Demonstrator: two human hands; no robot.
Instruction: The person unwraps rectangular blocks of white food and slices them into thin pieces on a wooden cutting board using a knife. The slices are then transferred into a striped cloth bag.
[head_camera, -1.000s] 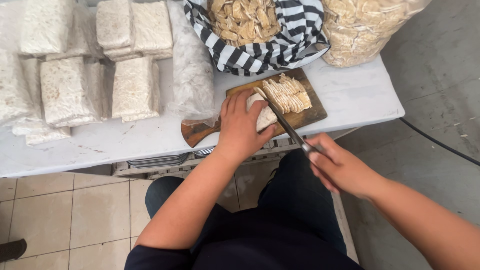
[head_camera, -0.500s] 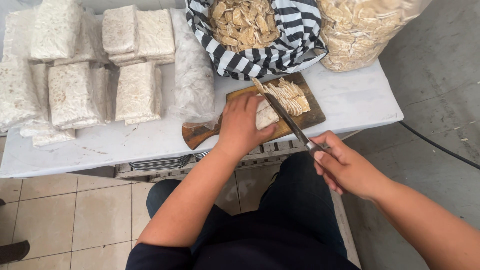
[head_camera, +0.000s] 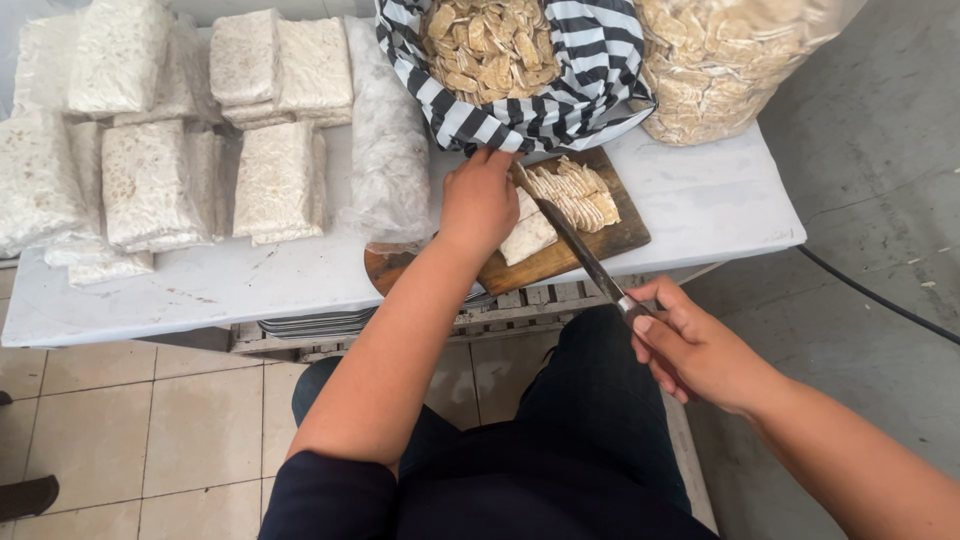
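Observation:
My left hand (head_camera: 480, 200) presses down on a pale tempeh block (head_camera: 527, 236) lying on a brown wooden cutting board (head_camera: 610, 240). My right hand (head_camera: 690, 350) grips the handle of a long dark knife (head_camera: 575, 245), whose blade runs up across the board to the block's cut end. A fan of thin cut slices (head_camera: 577, 192) lies on the board to the right of the blade. The hand covers most of the block.
A black-and-white striped cloth (head_camera: 590, 75) behind the board holds a heap of slices (head_camera: 480, 45). A clear bag of slices (head_camera: 720, 60) stands at the right. Several wrapped tempeh blocks (head_camera: 280, 180) fill the left of the white table (head_camera: 720, 200). A black cable (head_camera: 880, 300) crosses the floor.
The view has tilted down a little, so the table sits lower in frame. The knife blade has drawn back slightly along the block. My left hand stays on the block.

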